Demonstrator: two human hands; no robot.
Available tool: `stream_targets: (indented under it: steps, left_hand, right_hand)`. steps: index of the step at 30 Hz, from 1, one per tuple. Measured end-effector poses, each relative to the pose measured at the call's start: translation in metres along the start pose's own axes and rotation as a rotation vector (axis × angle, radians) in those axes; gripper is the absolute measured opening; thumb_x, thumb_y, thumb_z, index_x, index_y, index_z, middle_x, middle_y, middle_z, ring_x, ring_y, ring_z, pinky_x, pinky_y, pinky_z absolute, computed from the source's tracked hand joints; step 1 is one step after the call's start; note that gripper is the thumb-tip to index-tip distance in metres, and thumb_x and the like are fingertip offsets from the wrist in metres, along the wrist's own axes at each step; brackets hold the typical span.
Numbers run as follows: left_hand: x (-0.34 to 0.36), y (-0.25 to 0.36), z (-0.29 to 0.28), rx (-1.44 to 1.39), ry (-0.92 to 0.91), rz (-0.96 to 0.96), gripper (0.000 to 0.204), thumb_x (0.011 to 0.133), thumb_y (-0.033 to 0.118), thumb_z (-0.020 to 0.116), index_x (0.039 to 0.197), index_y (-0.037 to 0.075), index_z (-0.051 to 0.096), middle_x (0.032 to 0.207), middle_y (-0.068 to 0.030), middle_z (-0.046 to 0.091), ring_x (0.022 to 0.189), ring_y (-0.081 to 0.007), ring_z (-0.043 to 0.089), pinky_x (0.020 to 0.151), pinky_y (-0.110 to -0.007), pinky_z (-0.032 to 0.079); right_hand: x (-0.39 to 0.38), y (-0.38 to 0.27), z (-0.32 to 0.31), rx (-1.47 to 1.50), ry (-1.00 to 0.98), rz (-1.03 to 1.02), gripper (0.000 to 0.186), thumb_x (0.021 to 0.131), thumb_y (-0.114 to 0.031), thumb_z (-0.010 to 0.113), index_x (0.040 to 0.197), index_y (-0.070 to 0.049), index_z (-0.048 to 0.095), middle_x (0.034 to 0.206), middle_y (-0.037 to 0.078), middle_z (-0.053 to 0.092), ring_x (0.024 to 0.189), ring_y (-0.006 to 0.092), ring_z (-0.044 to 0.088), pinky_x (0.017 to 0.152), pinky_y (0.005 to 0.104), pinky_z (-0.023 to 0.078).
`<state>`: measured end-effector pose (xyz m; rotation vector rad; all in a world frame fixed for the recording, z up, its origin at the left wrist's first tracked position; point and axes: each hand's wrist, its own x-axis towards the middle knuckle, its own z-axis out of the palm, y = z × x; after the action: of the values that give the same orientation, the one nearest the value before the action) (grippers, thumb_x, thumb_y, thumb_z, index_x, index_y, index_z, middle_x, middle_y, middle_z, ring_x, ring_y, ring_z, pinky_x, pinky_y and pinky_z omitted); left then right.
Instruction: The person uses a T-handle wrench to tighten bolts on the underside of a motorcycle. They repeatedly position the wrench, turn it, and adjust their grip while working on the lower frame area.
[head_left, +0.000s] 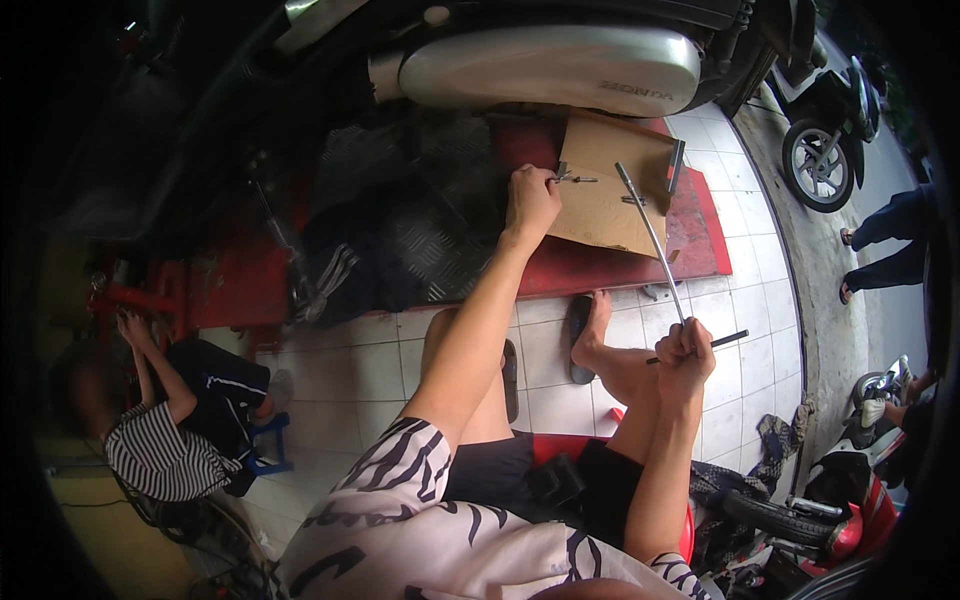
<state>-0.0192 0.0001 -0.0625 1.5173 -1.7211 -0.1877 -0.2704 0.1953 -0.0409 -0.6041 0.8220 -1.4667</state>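
Note:
My left hand (535,200) is pinched on a small metal part (560,172) over the brown cardboard sheet (605,225), which lies on the red platform. A short metal piece (585,180) shows beside my fingertips, and small metal pieces (634,200) lie farther right on the cardboard. My right hand (685,352) is closed round a T-handle wrench (655,240); its dark crossbar runs through my fist and its long silver shaft points up and left, over the cardboard.
A red platform (700,240) with dark tread plate carries a motorbike with a silver cover (530,65). A person (175,445) crouches at left on a blue stool. Parked motorbikes (820,160) and people's legs (890,240) are at right. I sit on a red seat above white tiles (450,380).

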Motion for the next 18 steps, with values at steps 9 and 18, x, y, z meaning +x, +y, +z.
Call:
stream_targets:
  steps: [9,18]
  left_hand:
    - [-0.002,-0.007,-0.044,-1.640,-0.171,-0.663,0.012,0.090,0.011,0.060,0.099,0.002,0.061,0.102,-0.0103,0.065,0.101,-0.0252,0.063,0.085,-0.033,0.056]
    - [-0.001,-0.008,-0.047,-1.908,-0.254,-0.762,0.015,0.090,0.007,0.058,0.102,-0.003,0.060,0.107,-0.0148,0.063,0.107,-0.0258,0.060,0.091,-0.037,0.055]
  right_hand:
    - [-0.013,0.008,0.013,-0.380,0.086,0.014,0.035,0.091,-0.023,0.051,0.063,-0.008,0.036,0.058,0.002,0.035,0.054,0.0140,0.036,0.053,0.0257,0.031]
    - [-0.015,0.022,0.006,-0.581,0.118,0.026,0.031,0.092,-0.024,0.049,0.068,-0.008,0.037,0.069,0.000,0.040,0.067,0.0105,0.036,0.068,0.0196,0.035]
